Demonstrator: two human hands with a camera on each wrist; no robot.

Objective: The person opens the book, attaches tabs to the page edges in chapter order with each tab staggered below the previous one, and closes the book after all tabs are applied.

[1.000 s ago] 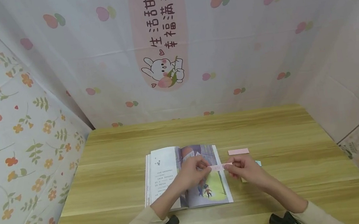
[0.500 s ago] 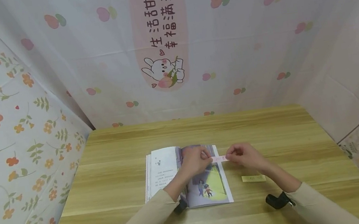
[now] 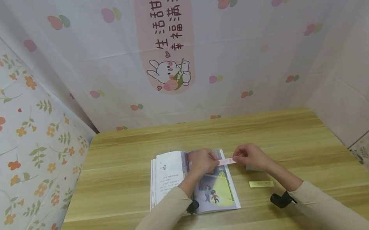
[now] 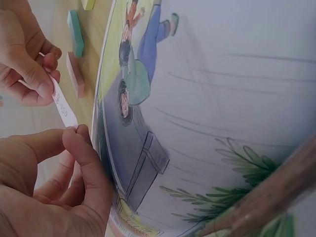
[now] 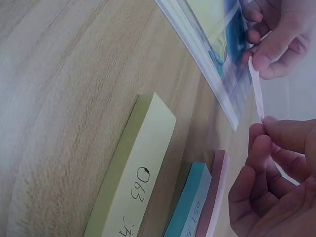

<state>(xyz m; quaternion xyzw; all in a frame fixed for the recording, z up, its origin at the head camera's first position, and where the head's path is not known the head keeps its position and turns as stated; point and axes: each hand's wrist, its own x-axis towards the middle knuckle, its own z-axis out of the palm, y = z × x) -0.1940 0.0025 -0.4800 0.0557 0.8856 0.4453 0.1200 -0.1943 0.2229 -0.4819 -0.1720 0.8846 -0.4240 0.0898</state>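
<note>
Both ends of one pale pink paper strip (image 3: 226,161) I pinch, left hand (image 3: 204,162) on the left, right hand (image 3: 251,157) on the right, above the right edge of the open book (image 3: 171,163). It should be light, soft, easily creased; I judge these ends best.

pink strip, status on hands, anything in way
Left hand, right hand pinching pink strip, one end each. Strip by right edge of open book. Yellow pad, teal pad, pink pad alongside, seemingly clear.

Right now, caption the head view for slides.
Left hand and right hand pinch a pink strip near an open book.
</note>
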